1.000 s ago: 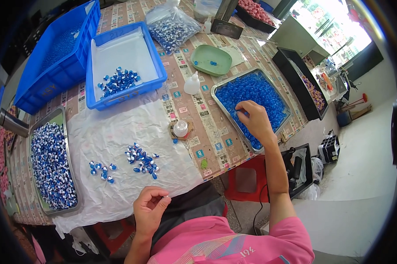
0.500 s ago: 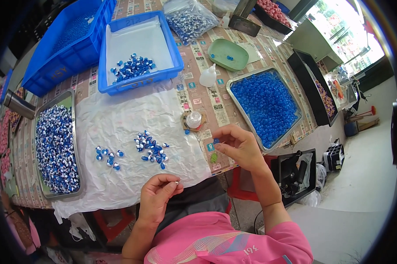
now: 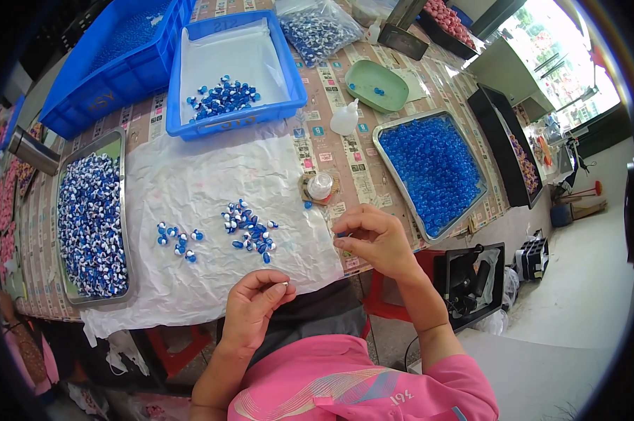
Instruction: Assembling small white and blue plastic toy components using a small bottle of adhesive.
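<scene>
My left hand (image 3: 252, 309) is at the front edge of the white paper sheet (image 3: 162, 295), thumb and forefinger pinching a small white piece (image 3: 286, 283). To its right, my right hand (image 3: 380, 242) pinches a small blue bead (image 3: 342, 234), mostly covered by the fingertips. The two hands are apart. Beyond them on the paper lies a loose group of blue-and-white beads (image 3: 250, 228), with a smaller group (image 3: 180, 242) to its left. A small clear jar (image 3: 320, 185) stands on a brown pad, a single blue bead beside it.
A metal tray of blue beads (image 3: 433, 172) lies right; another, full of blue-and-white beads (image 3: 92, 224), lies left. Farther back are a blue bin (image 3: 236, 121), a larger blue crate (image 3: 99, 105), a white squeeze bottle (image 3: 345, 119), a green dish (image 3: 377, 77) and a bead-filled bag (image 3: 317, 35).
My right hand has come a little left and nearer, its fingers closing more over the blue bead. My left hand keeps its pinch. The whole view has shifted slightly.
</scene>
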`<act>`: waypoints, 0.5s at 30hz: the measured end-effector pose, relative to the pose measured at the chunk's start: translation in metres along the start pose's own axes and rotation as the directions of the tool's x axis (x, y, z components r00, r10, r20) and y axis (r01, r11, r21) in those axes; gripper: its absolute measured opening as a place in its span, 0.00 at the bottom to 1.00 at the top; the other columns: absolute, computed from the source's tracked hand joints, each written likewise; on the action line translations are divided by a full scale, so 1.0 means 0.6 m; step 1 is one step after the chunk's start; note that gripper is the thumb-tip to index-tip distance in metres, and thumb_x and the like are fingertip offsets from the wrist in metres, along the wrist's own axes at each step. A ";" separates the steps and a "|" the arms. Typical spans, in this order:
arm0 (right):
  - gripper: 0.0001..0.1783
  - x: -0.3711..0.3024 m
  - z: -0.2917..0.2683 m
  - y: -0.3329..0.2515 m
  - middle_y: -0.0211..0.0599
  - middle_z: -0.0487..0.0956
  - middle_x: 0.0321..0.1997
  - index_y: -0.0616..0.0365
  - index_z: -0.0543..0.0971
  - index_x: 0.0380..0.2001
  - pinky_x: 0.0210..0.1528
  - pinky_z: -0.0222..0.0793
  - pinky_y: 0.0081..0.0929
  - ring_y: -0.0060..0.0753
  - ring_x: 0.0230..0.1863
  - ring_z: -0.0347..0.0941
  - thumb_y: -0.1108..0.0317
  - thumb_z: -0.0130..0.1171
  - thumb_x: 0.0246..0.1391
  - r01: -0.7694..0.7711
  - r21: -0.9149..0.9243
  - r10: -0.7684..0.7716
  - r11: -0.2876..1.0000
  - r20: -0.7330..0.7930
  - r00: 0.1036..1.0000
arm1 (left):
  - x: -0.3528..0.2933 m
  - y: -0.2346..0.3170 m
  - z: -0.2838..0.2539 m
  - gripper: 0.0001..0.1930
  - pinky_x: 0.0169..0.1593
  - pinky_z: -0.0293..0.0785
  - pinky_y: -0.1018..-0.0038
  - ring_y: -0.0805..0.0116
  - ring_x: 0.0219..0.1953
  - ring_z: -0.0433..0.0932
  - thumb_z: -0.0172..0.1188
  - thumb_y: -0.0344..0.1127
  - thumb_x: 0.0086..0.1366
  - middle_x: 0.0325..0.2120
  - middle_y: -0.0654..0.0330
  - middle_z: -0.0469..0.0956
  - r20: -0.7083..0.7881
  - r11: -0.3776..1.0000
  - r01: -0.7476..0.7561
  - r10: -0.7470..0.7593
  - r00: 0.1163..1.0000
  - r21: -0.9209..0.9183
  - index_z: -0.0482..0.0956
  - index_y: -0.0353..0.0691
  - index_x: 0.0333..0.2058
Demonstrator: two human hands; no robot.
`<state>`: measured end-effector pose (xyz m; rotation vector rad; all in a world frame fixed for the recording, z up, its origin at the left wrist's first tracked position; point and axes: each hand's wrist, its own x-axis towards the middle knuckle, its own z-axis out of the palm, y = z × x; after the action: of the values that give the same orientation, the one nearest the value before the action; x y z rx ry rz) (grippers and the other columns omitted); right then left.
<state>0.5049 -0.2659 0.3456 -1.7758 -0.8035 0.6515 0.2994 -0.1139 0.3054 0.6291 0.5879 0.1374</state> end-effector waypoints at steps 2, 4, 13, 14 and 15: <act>0.13 0.000 0.005 -0.005 0.34 0.77 0.44 0.63 0.82 0.38 0.40 0.72 0.16 0.20 0.40 0.75 0.82 0.66 0.47 -0.023 0.025 0.023 0.999 -0.002 1.000 | 0.001 0.000 0.000 0.07 0.46 0.81 0.72 0.69 0.38 0.81 0.58 0.22 0.64 0.35 0.58 0.79 0.001 1.000 0.001 -0.001 1.000 -0.004 0.77 0.34 0.40; 0.14 -0.001 0.007 -0.004 0.34 0.77 0.44 0.63 0.82 0.39 0.40 0.72 0.16 0.20 0.40 0.75 0.82 0.66 0.47 -0.046 0.053 0.046 0.998 -0.002 0.999 | 0.002 -0.002 -0.001 0.07 0.46 0.81 0.72 0.69 0.38 0.81 0.58 0.22 0.64 0.36 0.58 0.79 0.004 1.000 -0.001 0.001 1.000 0.006 0.77 0.34 0.40; 0.13 -0.005 0.001 0.016 0.35 0.77 0.44 0.63 0.82 0.40 0.43 0.72 0.18 0.22 0.42 0.75 0.82 0.66 0.48 -0.027 0.092 0.021 0.995 0.063 0.998 | 0.003 -0.003 0.001 0.06 0.45 0.81 0.73 0.70 0.37 0.81 0.58 0.23 0.64 0.37 0.58 0.79 -0.001 1.000 0.009 -0.009 1.000 -0.015 0.77 0.35 0.41; 0.13 -0.006 0.002 0.017 0.36 0.77 0.45 0.63 0.82 0.39 0.44 0.72 0.18 0.22 0.43 0.75 0.82 0.66 0.48 -0.060 0.132 0.053 0.989 0.055 0.997 | 0.003 -0.004 0.000 0.06 0.45 0.81 0.73 0.70 0.37 0.81 0.58 0.23 0.64 0.37 0.58 0.79 -0.003 1.000 0.008 -0.008 1.000 -0.015 0.77 0.35 0.41; 0.12 -0.006 0.003 0.018 0.36 0.77 0.45 0.63 0.82 0.39 0.44 0.73 0.19 0.22 0.44 0.75 0.82 0.66 0.48 -0.093 0.171 0.086 0.981 0.049 0.995 | 0.003 -0.004 -0.001 0.07 0.44 0.80 0.73 0.70 0.37 0.81 0.58 0.24 0.65 0.37 0.58 0.79 0.000 1.000 0.007 -0.007 1.000 -0.008 0.77 0.35 0.41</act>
<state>0.5034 -0.2702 0.3349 -1.6512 -0.6762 0.7964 0.3004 -0.1149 0.3025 0.6187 0.5891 0.1328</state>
